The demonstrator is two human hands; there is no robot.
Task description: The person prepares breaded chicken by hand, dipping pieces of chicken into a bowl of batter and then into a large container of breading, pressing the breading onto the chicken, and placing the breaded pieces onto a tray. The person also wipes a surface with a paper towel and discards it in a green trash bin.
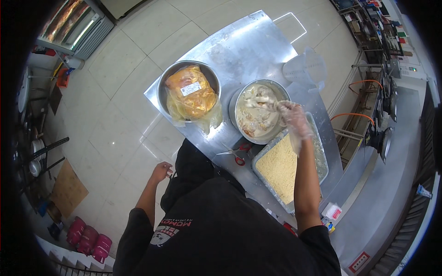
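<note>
Head view: gloved right hand (291,115) pinches battered piece (260,104); left hand (161,172) loosely open, empty; white-labelled yellow bag (191,92).

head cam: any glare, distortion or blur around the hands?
Head view: strong fisheye, steel table edges bow, black vignette at the rim; ceiling-light glare on the table top and floor tiles; gloved right hand over the batter bowl slightly soft; left hand sharp.

The right hand (294,120) wears a thin clear glove, and its fingertips blur into the pale battered piece (258,102), so the grip cannot be made out. The tray of crumbs (322,158) is partly hidden behind the forearm. The desk (248,46) near edge disappears under the person's dark shirt
</note>
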